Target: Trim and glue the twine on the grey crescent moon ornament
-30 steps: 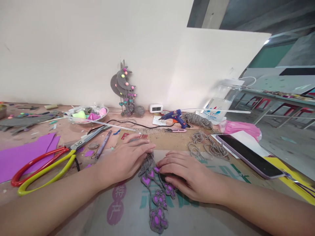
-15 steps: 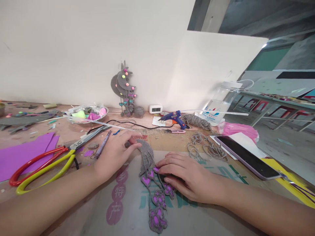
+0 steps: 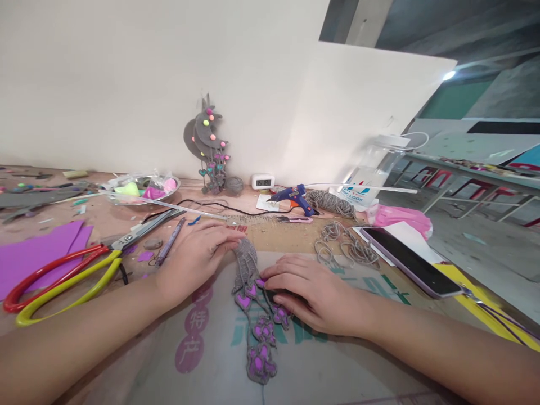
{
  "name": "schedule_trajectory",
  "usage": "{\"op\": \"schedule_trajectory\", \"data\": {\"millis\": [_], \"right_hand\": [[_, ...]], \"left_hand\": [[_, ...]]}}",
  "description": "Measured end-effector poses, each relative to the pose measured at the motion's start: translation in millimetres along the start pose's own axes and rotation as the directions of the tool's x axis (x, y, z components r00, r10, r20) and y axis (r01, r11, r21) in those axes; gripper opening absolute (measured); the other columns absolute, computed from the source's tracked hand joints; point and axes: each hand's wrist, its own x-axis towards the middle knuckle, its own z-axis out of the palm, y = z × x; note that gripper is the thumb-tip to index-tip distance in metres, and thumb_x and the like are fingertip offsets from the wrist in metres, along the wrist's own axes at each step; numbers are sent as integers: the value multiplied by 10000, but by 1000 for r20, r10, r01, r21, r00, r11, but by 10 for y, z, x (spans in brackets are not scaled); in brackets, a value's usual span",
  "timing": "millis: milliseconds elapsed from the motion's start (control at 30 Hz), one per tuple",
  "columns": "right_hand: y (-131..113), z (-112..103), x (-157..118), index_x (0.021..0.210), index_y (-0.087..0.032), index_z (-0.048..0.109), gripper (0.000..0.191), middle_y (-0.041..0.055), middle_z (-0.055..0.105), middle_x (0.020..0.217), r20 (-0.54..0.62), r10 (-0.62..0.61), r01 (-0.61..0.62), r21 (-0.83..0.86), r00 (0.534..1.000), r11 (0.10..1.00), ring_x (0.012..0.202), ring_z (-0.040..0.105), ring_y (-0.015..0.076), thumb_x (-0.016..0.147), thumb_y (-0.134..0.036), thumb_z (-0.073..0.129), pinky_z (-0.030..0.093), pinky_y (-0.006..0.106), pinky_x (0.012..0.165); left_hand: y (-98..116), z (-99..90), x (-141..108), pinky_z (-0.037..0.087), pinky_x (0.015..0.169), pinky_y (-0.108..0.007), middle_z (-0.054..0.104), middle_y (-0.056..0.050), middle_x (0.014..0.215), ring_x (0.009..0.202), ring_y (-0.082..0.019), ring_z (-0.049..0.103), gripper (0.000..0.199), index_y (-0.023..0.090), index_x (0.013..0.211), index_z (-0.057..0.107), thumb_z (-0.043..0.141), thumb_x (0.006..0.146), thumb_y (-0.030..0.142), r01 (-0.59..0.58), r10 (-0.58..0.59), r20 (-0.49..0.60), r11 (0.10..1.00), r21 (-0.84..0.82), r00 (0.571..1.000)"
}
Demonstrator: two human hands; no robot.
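A grey yarn-covered curved piece (image 3: 246,263) lies on the printed board (image 3: 169,360), with purple hearts (image 3: 243,301) and flower-like pendants (image 3: 262,363) hanging from it on grey cords. My left hand (image 3: 196,259) is at its upper end, fingers bent together over the tip, which they partly hide. My right hand (image 3: 314,292) rests at the right side of the cords, its fingertips on a purple heart near the right pendant (image 3: 281,316); its fingers are curled and what lies under them is hidden.
Red-and-yellow scissors (image 3: 116,247), purple sheets (image 3: 42,253) and a pen (image 3: 170,242) are at left. Behind stand a clock (image 3: 263,181), blue glue gun (image 3: 293,197) and hanging moon ornament (image 3: 206,132). Loose yarn (image 3: 341,244), a phone (image 3: 409,261) and a bottle (image 3: 367,171) are at right.
The whole view has shifted a little, so things appear slightly further left and higher. My left fingers have closed down over the curved piece's tip. My right hand stays by the cords.
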Motion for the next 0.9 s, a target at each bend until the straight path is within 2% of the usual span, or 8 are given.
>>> {"op": "schedule_trajectory", "data": {"millis": [200,433,600,733,800,900], "right_hand": [[2,3,1,1112,-179,554,233,94,619,1103,-10,-3,3,-3,1000,1000,1035,557,163,905,-201,449,451,341,901],[9,8,0,1108,-168,560,232,87,611,1130,4,-1,1,-3,1000,1000,1052,546,168,902,-191,456,439,337,926],[17,21,-4,1114,-176,551,232,87,614,1123,-7,-5,5,2,1000,1000,1055,547,159,902,-196,458,442,337,928],[22,22,1,1109,-173,552,230,88,612,1127,-4,-10,10,6,1000,1000,1058,547,159,903,-193,452,444,337,929],[25,23,2,1110,-176,552,233,92,616,1119,-7,-11,11,7,1000,1000,1053,553,162,905,-195,445,454,342,917],[30,28,-2,1111,-177,551,233,96,616,1115,-14,-9,9,13,1000,1000,1050,556,165,905,-196,444,461,348,910]], "left_hand": [[17,-17,15,437,758,-353,658,-13,777,805,-190,584,152,215,892,621,520,878,328,-111,106,69,992,61,992],[50,-35,-5,428,742,-324,683,-8,823,800,-184,588,203,203,870,618,454,909,316,-34,25,127,997,67,992],[60,-50,-27,434,735,-322,687,-9,772,753,-183,602,273,199,801,625,418,919,333,-25,10,148,995,98,989],[19,-22,-26,457,777,-329,694,-14,887,842,-187,622,201,207,935,614,453,906,323,15,-22,104,998,67,994],[-14,8,-23,464,813,-331,685,-20,963,906,-184,616,177,212,1016,589,475,899,278,-9,6,77,999,38,997],[-50,44,-23,467,836,-334,677,-20,989,936,-177,606,186,222,1034,580,442,909,210,-56,54,83,998,18,995]]}}
